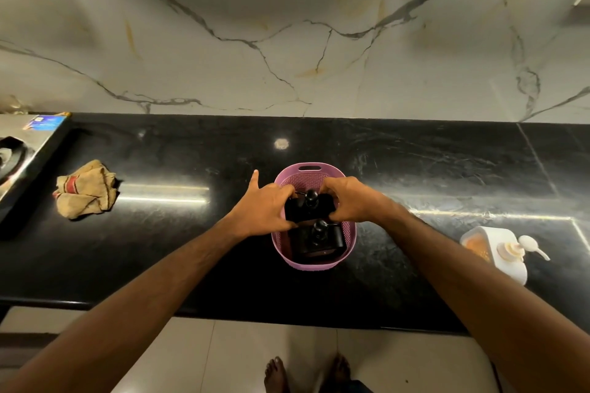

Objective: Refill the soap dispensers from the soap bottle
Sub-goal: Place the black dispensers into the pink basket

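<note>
A purple plastic basket (310,167) stands in the middle of the black counter. Two black soap dispensers with pump tops sit inside it. My left hand (266,209) and my right hand (351,199) grip the far dispenser (310,201) from either side, over the basket. The near dispenser (317,239) stands untouched in the basket's front half. A white soap bottle (498,252) with a pump nozzle stands on the counter at the right, orange-brown liquid showing through its side.
A crumpled tan cloth (84,190) lies on the counter (191,249) at the left. A steel stove (28,150) edge sits at the far left. A marble wall rises behind. The counter's front edge runs below my arms, with floor tiles and bare feet beneath.
</note>
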Demonstrator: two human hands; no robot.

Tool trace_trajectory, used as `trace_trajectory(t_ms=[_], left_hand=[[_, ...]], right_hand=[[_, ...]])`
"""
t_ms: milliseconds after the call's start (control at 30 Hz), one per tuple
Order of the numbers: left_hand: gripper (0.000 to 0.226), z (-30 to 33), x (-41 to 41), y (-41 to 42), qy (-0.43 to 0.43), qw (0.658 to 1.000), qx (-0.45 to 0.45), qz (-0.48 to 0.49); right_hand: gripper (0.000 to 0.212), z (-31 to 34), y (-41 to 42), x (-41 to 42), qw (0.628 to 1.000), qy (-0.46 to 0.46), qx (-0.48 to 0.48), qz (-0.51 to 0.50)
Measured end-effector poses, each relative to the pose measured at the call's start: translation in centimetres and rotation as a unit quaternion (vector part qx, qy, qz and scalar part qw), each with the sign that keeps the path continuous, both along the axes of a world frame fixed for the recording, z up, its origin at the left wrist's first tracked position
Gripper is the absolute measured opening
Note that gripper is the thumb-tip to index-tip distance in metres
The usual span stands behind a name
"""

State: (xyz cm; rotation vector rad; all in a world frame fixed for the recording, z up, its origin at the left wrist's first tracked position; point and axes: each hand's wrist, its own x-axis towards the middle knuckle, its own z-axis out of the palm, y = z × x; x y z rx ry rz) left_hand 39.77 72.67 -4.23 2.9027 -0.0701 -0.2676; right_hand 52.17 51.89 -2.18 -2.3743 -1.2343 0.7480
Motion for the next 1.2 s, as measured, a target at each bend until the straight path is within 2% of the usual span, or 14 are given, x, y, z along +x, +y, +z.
trace_trajectory(t_ms=[200, 333, 567, 700, 833, 1000, 1200], left_hand=[[0.081, 0.3, -0.1, 0.2, 0.018, 1.0, -0.002, -0.001], [0.063, 0.9, -0.1, 0.4, 0.02, 0.999, -0.019, -0.018], [0.064, 4.2, 0.5, 2.8, -0.022, 0.996, -0.061, -0.068], [0.047, 6.7, 2.6, 2.1, -0.08, 0.99, -0.072, -0.093], [0.045, 7.4, 5.5, -0.4, -0.115, 0.981, -0.065, -0.142], [0.048, 8.0, 9.7, -6.5, -0.134, 0.963, -0.062, -0.226], [0.05, 7.6, 13.6, -15.3, -0.111, 0.937, -0.1, -0.316]], right_hand=[[0.037, 0.2, 0.1, 0.1, 1.0, 0.014, -0.014, 0.0], [0.039, 0.1, -0.2, 0.0, 1.0, 0.014, -0.014, 0.007], [0.044, 1.6, -1.0, -0.9, 0.998, -0.03, 0.047, 0.014], [0.051, 2.8, -2.4, -1.6, 0.988, -0.09, 0.103, -0.072], [0.065, 3.9, -5.2, -2.9, 0.966, -0.169, 0.115, -0.16], [0.071, 4.1, -10.5, -4.5, 0.925, -0.272, 0.086, -0.253], [0.077, 3.6, -17.8, -7.1, 0.857, -0.341, 0.055, -0.381]])
